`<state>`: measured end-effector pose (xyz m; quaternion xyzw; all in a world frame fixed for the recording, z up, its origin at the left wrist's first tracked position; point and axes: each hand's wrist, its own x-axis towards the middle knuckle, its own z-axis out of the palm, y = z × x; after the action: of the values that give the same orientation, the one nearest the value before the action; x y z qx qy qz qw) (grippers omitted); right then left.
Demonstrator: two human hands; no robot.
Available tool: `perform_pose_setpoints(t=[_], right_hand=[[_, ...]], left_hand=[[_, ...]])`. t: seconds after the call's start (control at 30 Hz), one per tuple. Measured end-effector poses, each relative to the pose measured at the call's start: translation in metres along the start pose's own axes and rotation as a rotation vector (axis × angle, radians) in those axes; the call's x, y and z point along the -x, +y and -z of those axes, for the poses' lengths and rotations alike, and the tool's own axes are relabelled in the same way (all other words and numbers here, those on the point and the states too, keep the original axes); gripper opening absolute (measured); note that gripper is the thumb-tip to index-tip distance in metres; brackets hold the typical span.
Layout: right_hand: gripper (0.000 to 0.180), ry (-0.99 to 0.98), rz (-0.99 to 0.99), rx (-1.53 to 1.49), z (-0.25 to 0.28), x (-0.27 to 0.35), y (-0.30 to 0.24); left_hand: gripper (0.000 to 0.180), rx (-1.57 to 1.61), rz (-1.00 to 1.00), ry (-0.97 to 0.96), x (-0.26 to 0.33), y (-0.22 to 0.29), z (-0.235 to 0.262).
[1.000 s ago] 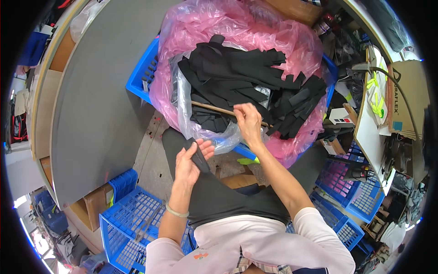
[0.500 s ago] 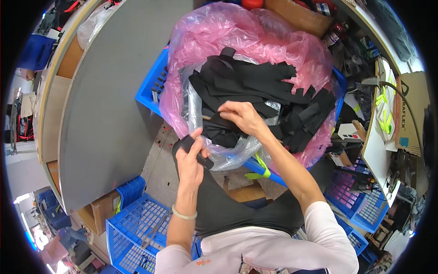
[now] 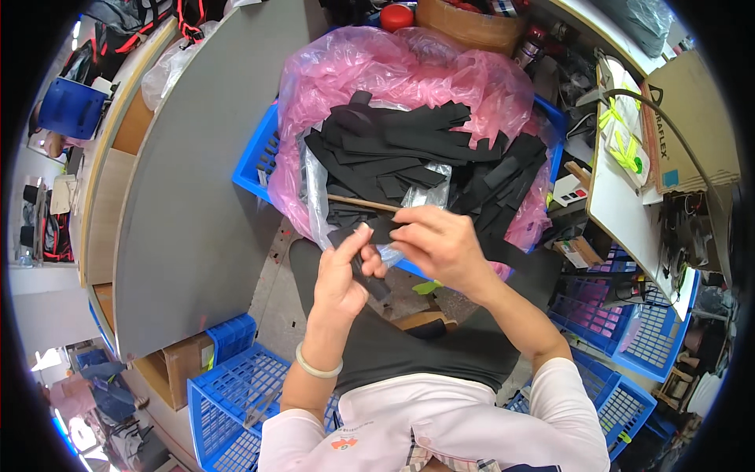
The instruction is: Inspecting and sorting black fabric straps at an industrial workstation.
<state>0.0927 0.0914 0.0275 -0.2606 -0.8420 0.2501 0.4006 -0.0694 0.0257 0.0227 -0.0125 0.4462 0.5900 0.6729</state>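
My left hand (image 3: pixel 342 271) is closed around a black fabric strip (image 3: pixel 371 285), whose lower end hangs past the fingers. Right beside it, my right hand (image 3: pixel 444 244) pinches a thin wooden stick (image 3: pixel 358 202) that points left across the basket. A dark piece of fabric (image 3: pixel 383 230) shows between the two hands; which hand has hold of it is unclear. Beyond them, many black fabric strips (image 3: pixel 393 138) lie piled in a pink plastic bag (image 3: pixel 401 67) lining a blue basket (image 3: pixel 250 169).
A grey tabletop (image 3: pixel 204 157) stands at the left. Blue crates (image 3: pixel 236 385) sit at the lower left, and another blue crate (image 3: pixel 657 334) at the right. A white shelf (image 3: pixel 629 212) with yellow-green cords and a cardboard box (image 3: pixel 692 126) are on the right.
My right hand has come down and nearer my left hand, and more of the stick shows. My left hand has shifted slightly right with its strip. The view has shifted a little.
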Motion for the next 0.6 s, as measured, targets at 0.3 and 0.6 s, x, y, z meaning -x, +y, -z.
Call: perform_pose_setpoints(t=[0.3, 0.6], right_hand=[[0.015, 0.11, -0.081, 0.037, 0.028, 0.029, -0.041], [0.016, 0.153, -0.071, 0.194, 0.02, 0.034, -0.047]], left_hand=[[0.018, 0.585, 0.084, 0.018, 0.001, -0.011, -0.013], [0.04, 0.502, -0.064, -0.003, 0.002, -0.025, -0.013]])
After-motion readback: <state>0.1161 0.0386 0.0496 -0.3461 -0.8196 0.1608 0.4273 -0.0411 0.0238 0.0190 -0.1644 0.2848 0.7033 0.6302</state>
